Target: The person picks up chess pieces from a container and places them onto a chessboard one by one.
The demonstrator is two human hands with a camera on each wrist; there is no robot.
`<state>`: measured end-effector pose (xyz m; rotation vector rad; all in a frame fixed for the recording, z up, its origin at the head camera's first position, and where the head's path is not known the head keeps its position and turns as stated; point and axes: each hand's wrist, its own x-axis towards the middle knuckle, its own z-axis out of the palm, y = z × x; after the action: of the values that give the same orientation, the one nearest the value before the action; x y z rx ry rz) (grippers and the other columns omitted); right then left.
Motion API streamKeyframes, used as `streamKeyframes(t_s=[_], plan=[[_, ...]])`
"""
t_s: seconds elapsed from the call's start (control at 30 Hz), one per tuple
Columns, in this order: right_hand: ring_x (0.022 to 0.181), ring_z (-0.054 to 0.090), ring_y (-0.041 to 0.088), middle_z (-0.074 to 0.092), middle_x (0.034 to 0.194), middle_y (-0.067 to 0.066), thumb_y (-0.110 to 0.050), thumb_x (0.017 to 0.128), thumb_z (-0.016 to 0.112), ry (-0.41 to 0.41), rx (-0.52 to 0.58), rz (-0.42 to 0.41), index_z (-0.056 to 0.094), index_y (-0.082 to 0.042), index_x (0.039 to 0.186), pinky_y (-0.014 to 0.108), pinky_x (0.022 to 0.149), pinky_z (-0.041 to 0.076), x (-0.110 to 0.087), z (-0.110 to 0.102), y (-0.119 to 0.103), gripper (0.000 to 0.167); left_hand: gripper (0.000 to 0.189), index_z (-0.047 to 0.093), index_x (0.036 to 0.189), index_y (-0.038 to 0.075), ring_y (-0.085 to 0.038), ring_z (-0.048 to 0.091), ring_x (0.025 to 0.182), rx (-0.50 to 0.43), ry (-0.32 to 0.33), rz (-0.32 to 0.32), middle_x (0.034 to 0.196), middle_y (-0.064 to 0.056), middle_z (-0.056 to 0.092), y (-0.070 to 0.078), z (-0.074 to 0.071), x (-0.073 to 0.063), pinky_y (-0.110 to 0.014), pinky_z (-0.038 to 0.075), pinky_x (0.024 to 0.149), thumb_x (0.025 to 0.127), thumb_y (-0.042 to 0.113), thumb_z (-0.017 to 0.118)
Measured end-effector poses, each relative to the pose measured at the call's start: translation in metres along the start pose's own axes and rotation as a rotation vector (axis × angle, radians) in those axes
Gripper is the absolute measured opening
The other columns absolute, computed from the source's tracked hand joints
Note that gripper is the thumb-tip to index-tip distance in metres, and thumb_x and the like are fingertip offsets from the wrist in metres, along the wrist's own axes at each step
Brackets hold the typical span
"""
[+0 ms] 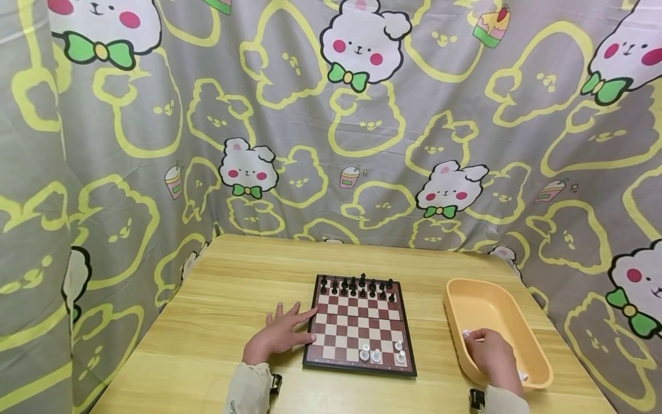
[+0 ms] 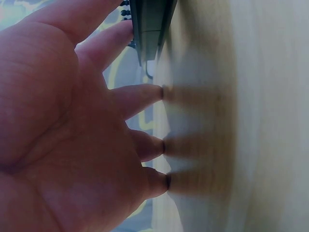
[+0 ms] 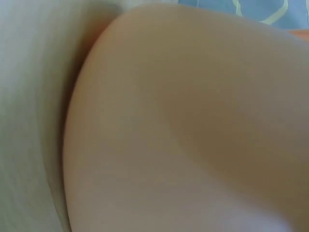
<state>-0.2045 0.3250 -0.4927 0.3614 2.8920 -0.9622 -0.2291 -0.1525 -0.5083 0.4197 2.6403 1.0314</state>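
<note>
A chessboard (image 1: 357,330) with red-brown and white squares lies on the table. Black chess pieces (image 1: 363,292) fill its two far rows, and several white chess pieces (image 1: 376,355) stand near its close right corner. My left hand (image 1: 279,335) rests at the board's left edge, thumb and index finger touching it; in the left wrist view its other straight fingers (image 2: 140,96) touch the tabletop. Inside the yellow basin (image 1: 496,299), my right hand (image 1: 490,352) pinches a white chess piece (image 1: 466,333), mostly covered by the fingers. Another white piece (image 1: 522,376) lies in the basin beside the wrist.
The wooden table (image 1: 248,264) carries the board and, to its right, the basin. A patterned grey curtain (image 1: 310,132) hangs behind and along both sides. In the right wrist view the basin's outer wall (image 3: 169,125) fills most of the picture and hides the hand.
</note>
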Motion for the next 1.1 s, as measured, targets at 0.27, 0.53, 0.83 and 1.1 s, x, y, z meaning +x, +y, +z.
streamKeyframes(t_s=[0.27, 0.53, 0.83, 1.1], plan=[[0.105, 0.063, 0.048, 0.072, 0.111, 0.025, -0.043, 0.107, 0.052, 0.075, 0.046, 0.005, 0.073, 0.005, 0.114, 0.057, 0.086, 0.05, 0.002, -0.001, -0.002, 0.052, 0.068, 0.045, 0.159, 0.026, -0.064, -0.009, 0.148, -0.002, 0.0, -0.001, 0.168, -0.029, 0.018, 0.0, 0.0, 0.0, -0.08, -0.006, 0.112, 0.097, 0.042, 0.07], [0.074, 0.058, 0.017, 0.067, 0.081, 0.0, -0.029, 0.097, 0.072, 0.295, 0.143, 0.006, 0.075, 0.001, 0.107, 0.033, 0.068, 0.044, -0.003, 0.002, -0.005, 0.032, 0.068, 0.046, 0.158, 0.025, -0.064, -0.008, 0.148, -0.006, 0.003, -0.003, 0.167, -0.028, 0.02, 0.0, 0.0, -0.001, -0.08, -0.005, 0.112, 0.097, 0.041, 0.071], [0.074, 0.055, -0.004, 0.076, 0.092, 0.006, -0.03, 0.096, 0.077, 0.419, 0.19, -0.065, 0.077, -0.005, 0.115, 0.022, 0.071, 0.042, -0.011, 0.001, -0.013, 0.032, 0.068, 0.046, 0.158, 0.025, -0.064, -0.009, 0.148, -0.012, 0.002, 0.0, 0.167, -0.029, 0.019, 0.001, 0.001, -0.001, -0.08, -0.007, 0.112, 0.097, 0.041, 0.071], [0.075, 0.055, -0.012, 0.067, 0.088, -0.016, -0.019, 0.09, 0.084, 0.507, 0.386, -0.139, 0.07, -0.005, 0.118, 0.005, 0.066, 0.045, -0.01, 0.008, -0.02, 0.035, 0.067, 0.045, 0.158, 0.026, -0.064, -0.01, 0.147, -0.009, 0.001, 0.012, 0.167, -0.03, 0.018, -0.002, 0.002, 0.0, -0.08, -0.007, 0.112, 0.098, 0.042, 0.07]])
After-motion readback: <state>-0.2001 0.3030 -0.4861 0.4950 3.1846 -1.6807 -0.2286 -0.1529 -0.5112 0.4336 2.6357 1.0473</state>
